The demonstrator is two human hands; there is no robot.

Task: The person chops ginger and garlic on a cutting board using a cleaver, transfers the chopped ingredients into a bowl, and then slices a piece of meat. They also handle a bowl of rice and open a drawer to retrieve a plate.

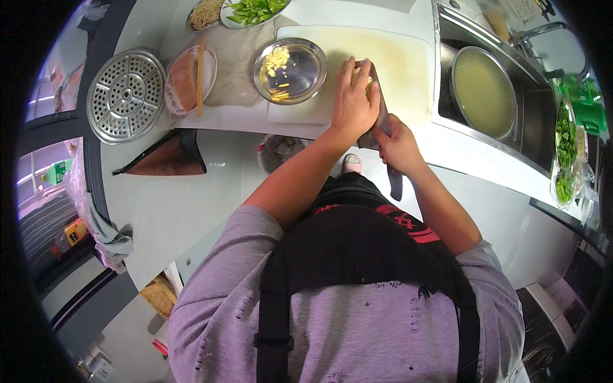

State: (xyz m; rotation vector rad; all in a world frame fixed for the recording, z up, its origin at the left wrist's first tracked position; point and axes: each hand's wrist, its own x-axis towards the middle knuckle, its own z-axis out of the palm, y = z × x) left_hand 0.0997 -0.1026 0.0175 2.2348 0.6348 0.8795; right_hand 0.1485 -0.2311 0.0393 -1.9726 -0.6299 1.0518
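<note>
My right hand [398, 145] grips the dark handle of a cleaver [381, 111] at the near edge of the cutting board [407, 62]. Its broad blade points away from me. Over the blade lies my left hand [356, 103], palm down, fingers slightly apart. Small yellow chopped pieces [368, 86] show between those fingers and the blade; my hand hides the others. To the left, partly on the board, sits a round steel dish [306, 72]. It holds a pile of pale minced pieces [278, 58] and a few yellow strips [279, 95].
Leftward, chopsticks [200, 76] lie across a plate with pale pink meat [184, 79], beside a perforated steamer tray [126, 95]. Chopped greens [251, 10] fill a dish behind. At right, a basin of cloudy liquid [483, 93] stands in the sink [443, 62]. A bin [275, 151] is below the counter.
</note>
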